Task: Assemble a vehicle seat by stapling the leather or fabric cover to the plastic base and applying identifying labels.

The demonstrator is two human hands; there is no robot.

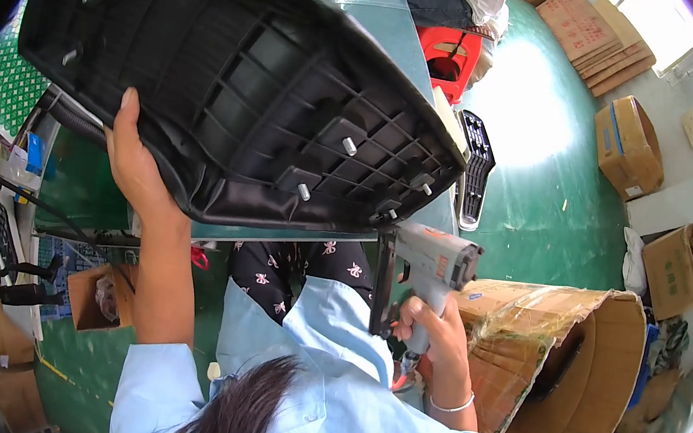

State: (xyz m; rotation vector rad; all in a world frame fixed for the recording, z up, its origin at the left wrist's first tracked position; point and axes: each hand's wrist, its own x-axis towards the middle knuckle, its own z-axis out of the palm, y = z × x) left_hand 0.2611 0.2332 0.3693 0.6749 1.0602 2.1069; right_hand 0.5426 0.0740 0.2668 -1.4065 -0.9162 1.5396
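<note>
A long black vehicle seat [199, 88] is tilted up with its underside facing me, showing ribbed plastic and several metal bolts. Loose black cover material folds over its near edge. My left hand [140, 166] grips that edge, thumb on the underside; its other fingers are hidden behind the seat. In my right hand [436, 328] is a grey staple gun [431, 265], fingers wrapped round its handle. The gun's nose meets the near right corner of the seat, where the cover edge lies; whether it presses there I cannot tell.
Under the seat is a glass-topped table [370, 5]. A big open cardboard box [514, 317] stands at my right. Another black seat part [475, 167] lies beyond the table. A red stool [450, 57] with a seated person is at the back. A small box [98, 298] sits lower left.
</note>
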